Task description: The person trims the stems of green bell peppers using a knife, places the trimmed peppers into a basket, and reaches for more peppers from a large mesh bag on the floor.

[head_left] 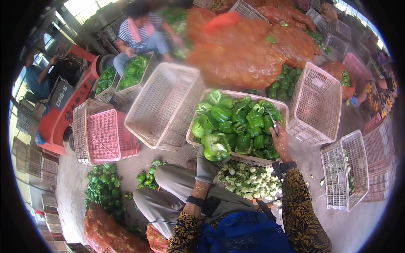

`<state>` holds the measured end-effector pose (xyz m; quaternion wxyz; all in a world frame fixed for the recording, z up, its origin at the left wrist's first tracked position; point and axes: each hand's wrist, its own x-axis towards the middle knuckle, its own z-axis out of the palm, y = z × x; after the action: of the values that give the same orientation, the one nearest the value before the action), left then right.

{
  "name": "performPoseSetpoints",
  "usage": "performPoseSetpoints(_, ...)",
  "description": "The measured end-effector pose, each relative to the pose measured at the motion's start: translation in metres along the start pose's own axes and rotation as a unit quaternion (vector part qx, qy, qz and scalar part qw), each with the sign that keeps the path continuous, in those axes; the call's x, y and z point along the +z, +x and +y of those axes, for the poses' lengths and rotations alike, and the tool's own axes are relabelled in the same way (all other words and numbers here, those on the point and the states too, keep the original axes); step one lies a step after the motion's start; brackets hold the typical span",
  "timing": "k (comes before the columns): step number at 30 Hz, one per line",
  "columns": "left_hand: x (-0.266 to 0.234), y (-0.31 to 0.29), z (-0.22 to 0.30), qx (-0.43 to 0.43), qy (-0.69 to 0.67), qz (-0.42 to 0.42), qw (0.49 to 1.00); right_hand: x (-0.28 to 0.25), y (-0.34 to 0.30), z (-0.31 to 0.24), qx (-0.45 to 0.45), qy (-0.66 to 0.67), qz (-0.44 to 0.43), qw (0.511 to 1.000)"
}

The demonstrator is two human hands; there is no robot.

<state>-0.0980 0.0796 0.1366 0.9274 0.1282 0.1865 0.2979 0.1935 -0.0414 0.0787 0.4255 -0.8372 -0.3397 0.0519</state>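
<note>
My left hand (206, 165), in a grey glove, is closed on a green bell pepper (216, 146) whose pale, cut-open end faces up. In my bare right hand (280, 140) is a small knife (271, 118), its blade pointing away over the peppers. Both hands are at the near side of a white plastic crate (276, 102) heaped with green peppers, several of them showing open tops. Below the crate, between my hands, lies a pile of pale cut-out pepper cores (249, 180).
Empty crates stand left (162, 105) and right (316, 103). Loose peppers (103, 189) and a red mesh sack (112, 230) lie at lower left. Large filled mesh sacks (236, 55) rise beyond the crate. Another person (141, 36) sits far left, near a red vehicle (67, 101).
</note>
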Motion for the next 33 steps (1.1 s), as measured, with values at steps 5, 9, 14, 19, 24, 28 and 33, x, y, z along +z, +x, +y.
performPoseSetpoints(5,0.014,-0.004,0.002,0.003,0.030,-0.016,0.999,-0.005,-0.036,-0.107,-0.027,0.369,-0.140,0.918)
performPoseSetpoints(9,-0.003,-0.005,0.001,-0.031,0.025,-0.010,0.999,0.004,-0.056,-0.169,-0.076,0.237,-0.355,0.901)
performPoseSetpoints(14,-0.010,-0.005,-0.003,-0.062,0.019,0.015,0.998,0.029,-0.045,-0.165,-0.110,0.225,-0.480,0.841)
performPoseSetpoints(19,-0.029,-0.001,-0.004,-0.097,-0.028,0.021,0.995,0.032,-0.045,-0.160,-0.171,0.128,-0.507,0.835)
performPoseSetpoints(24,-0.057,0.009,-0.016,-0.077,-0.027,-0.011,0.997,0.034,-0.049,-0.150,-0.129,0.166,-0.552,0.807)
performPoseSetpoints(28,-0.079,0.015,-0.023,-0.080,0.010,-0.017,0.997,0.045,-0.064,-0.140,-0.159,0.227,-0.495,0.824)
performPoseSetpoints(33,-0.089,0.016,-0.024,-0.085,-0.003,0.004,0.996,0.047,-0.091,-0.142,-0.153,0.164,-0.400,0.889)
